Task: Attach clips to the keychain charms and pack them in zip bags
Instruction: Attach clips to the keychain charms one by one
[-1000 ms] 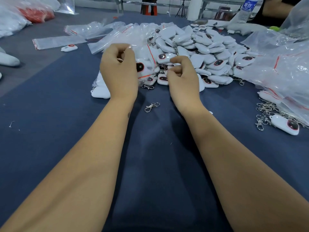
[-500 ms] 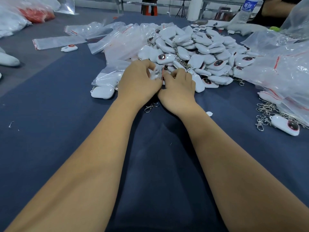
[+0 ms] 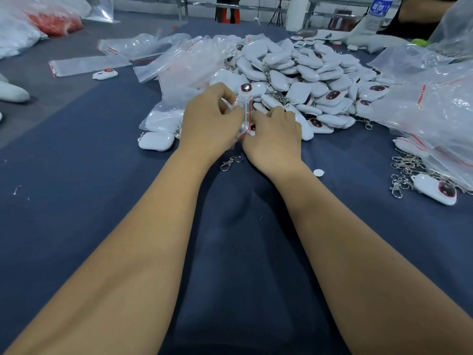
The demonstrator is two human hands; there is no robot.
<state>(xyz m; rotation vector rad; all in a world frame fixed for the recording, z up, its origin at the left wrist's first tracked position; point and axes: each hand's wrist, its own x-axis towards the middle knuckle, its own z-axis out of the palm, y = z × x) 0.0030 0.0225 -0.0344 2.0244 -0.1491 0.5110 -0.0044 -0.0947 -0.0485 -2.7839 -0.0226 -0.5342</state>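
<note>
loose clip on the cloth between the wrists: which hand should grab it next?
Probably right. The loose clip lies just beside the right hand, whose grip on the zip bag looks lighter; the left hand wraps the bag.

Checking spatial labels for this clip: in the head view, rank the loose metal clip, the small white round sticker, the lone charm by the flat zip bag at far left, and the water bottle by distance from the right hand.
From the right hand:
1. Loose metal clip, just left of the wrist.
2. White round sticker, just right of the wrist; nearly tied with the clip.
3. Lone charm, far left.
4. Water bottle, far back right.
</note>
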